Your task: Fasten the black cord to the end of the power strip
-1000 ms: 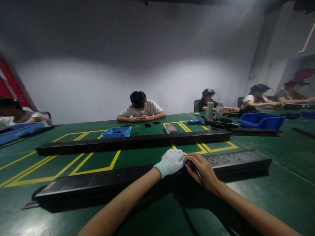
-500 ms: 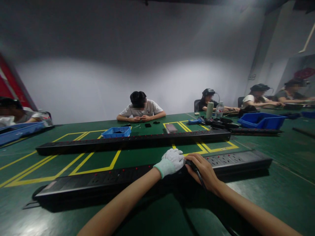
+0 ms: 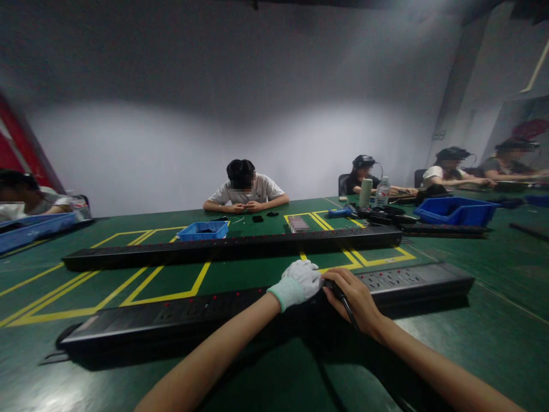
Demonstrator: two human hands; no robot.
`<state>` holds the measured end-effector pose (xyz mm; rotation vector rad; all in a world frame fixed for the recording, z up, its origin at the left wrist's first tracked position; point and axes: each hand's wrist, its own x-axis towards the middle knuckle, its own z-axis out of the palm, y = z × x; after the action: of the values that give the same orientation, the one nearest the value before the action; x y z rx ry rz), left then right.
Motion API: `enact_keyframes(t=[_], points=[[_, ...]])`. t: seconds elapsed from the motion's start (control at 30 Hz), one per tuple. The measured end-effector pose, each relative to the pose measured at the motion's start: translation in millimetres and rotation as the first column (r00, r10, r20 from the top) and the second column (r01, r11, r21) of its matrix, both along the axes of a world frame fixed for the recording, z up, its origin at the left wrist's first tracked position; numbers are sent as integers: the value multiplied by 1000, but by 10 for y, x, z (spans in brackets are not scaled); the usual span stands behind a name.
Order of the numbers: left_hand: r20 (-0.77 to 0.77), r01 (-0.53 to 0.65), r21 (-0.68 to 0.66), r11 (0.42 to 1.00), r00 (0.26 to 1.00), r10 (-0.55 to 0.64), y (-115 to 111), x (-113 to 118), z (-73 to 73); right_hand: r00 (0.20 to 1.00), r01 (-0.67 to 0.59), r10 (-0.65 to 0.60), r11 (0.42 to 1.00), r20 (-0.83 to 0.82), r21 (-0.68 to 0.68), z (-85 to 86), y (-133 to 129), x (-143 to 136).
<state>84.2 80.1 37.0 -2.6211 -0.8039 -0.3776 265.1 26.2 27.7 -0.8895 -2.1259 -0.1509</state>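
Note:
A long black power strip (image 3: 180, 312) with red switches and rows of sockets lies nearest to me across the green table. My left hand (image 3: 300, 280), in a white glove with a mint cuff, is closed over the strip's middle, its fingertips partly hidden. Right beside it my bare right hand (image 3: 349, 289) grips a black plug (image 3: 331, 284) at the sockets. From the plug a thick black cable (image 3: 348, 312) runs down under my wrist towards the table's near side. How deep the plug sits is hidden by my fingers.
A second power strip (image 3: 240, 246) lies parallel behind. Beyond it stand a small blue tray (image 3: 203, 230) and a blue tool (image 3: 341, 212). At the right are a bottle (image 3: 383, 193) and a blue bin (image 3: 457, 212). A co-worker (image 3: 246, 191) sits opposite; others sit at both sides.

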Motion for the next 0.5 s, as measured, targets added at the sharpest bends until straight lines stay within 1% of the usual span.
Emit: enact_keyframes(t=[0.27,0.5], points=[[-35,32,55,998,999,-30,12,-4,-15,1000,1,-1,1000,7,-12,-11,11,5],[-39,37,61,997,999,-35,31,-9,-31,1000,-1,1,1000,4,-10,-12,13,5]])
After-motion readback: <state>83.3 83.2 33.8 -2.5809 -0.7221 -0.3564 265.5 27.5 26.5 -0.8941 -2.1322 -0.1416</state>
